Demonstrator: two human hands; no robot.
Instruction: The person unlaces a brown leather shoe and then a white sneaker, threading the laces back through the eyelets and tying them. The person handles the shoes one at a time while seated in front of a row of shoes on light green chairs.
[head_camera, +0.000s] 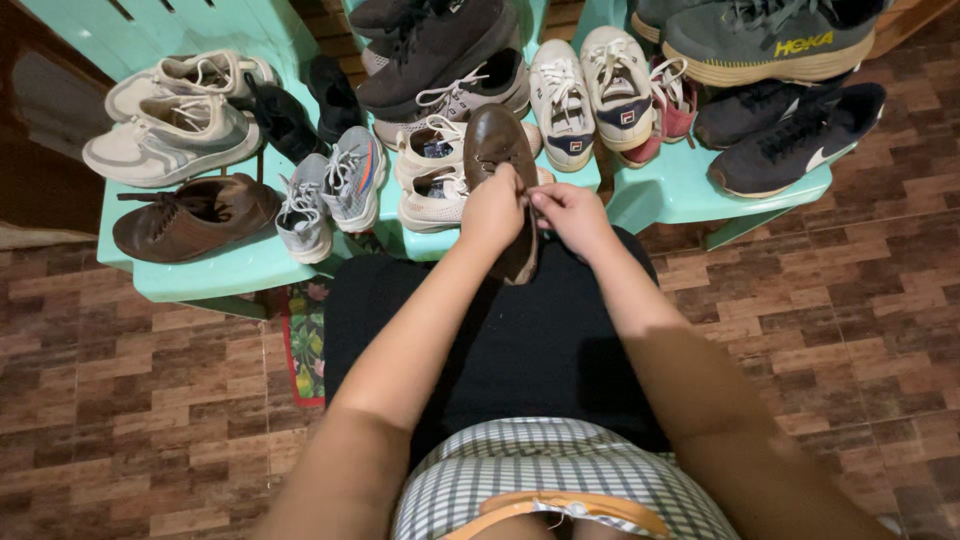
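Observation:
A brown leather lace-up shoe (497, 145) rests upright on my lap, toe pointing away from me. My left hand (491, 212) grips it around the middle from the left side. Fingers of my right hand (572, 215) are pinched at the shoe's lace area, touching my left hand. Whether a lace is between the fingers is too small to tell. The matching brown shoe (195, 215) lies on the green plastic chair seat (215, 275) at the left.
Three green plastic chair seats hold several sneakers: white pairs (175, 115), grey ones (330, 190), white with navy (590, 90), black ones (790, 135). Brown tiled floor (130, 390) lies all around. A floral mat (305, 340) sits under the left chair.

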